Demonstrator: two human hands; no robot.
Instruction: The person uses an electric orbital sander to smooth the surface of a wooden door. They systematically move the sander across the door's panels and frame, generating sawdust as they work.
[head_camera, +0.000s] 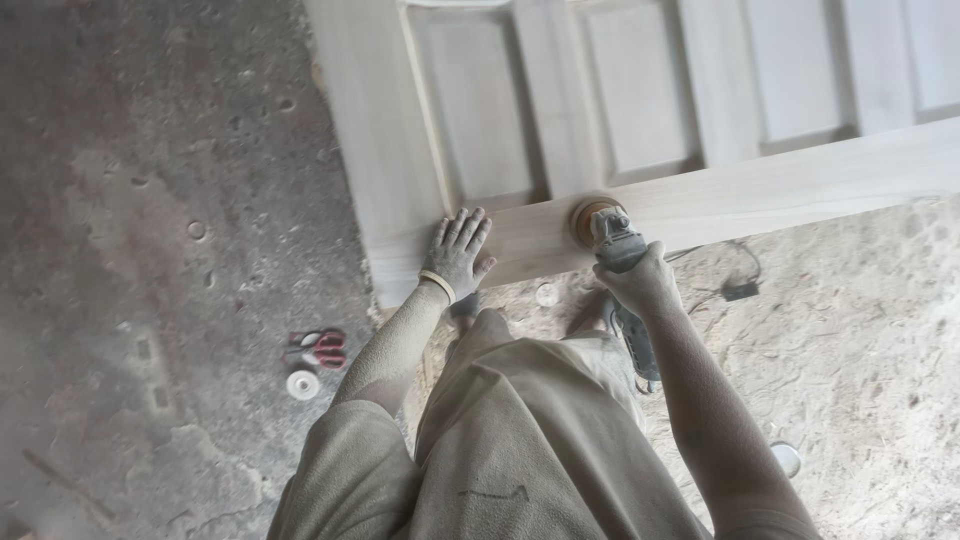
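A pale wooden panelled door (620, 110) lies flat in front of me. My left hand (458, 252) rests flat, fingers spread, on the door's near rail close to its left corner; a band sits on that wrist. My right hand (640, 282) grips a grey handheld disc sander (610, 235), whose round sanding disc (590, 215) presses on the same rail. Both arms and my clothes are coated in wood dust.
The concrete floor (160, 200) is dusty and pitted. A red-handled tool (320, 348) and a small white disc (302, 384) lie on the floor to the left. A cable with a dark plug (740, 290) runs on the sawdust at the right. Another pale disc (786, 458) lies near my right elbow.
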